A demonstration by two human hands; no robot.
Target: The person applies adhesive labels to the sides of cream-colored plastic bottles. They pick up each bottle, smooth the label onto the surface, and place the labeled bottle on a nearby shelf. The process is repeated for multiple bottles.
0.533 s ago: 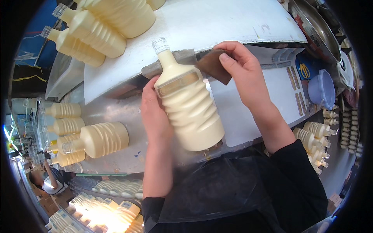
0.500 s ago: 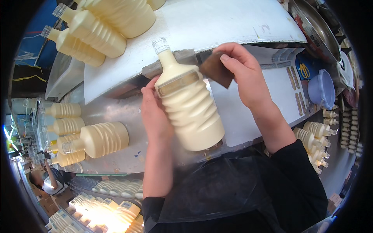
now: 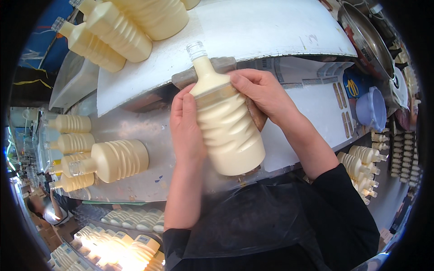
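A cream bottle [image 3: 228, 135] with wavy ridges lies in front of me, its clear threaded neck pointing away. Around its shoulder runs a brownish-gold band [image 3: 216, 96]. My left hand [image 3: 186, 128] is closed on the bottle's left side, thumb at the band's left end. On the other side, my right hand [image 3: 266, 92] presses its thumb near the band's right end. A flat brown piece [image 3: 257, 116] is tucked in that same hand, mostly hidden beside the bottle. Beneath the neck sits a grey pad [image 3: 185, 78].
More cream bottles stand at the upper left [image 3: 118, 31] and lie at left [image 3: 120, 160]. White paper at right bears several brown strips [image 3: 338, 95], near yellow-handled scissors [image 3: 352, 87] and a lilac bucket [image 3: 371, 108]. A metal pan [image 3: 365, 34] stands far right.
My right hand has moved left onto the bottle, taking the brown piece to its side. My left thumb has come up onto the band. The bottle has shifted slightly right.
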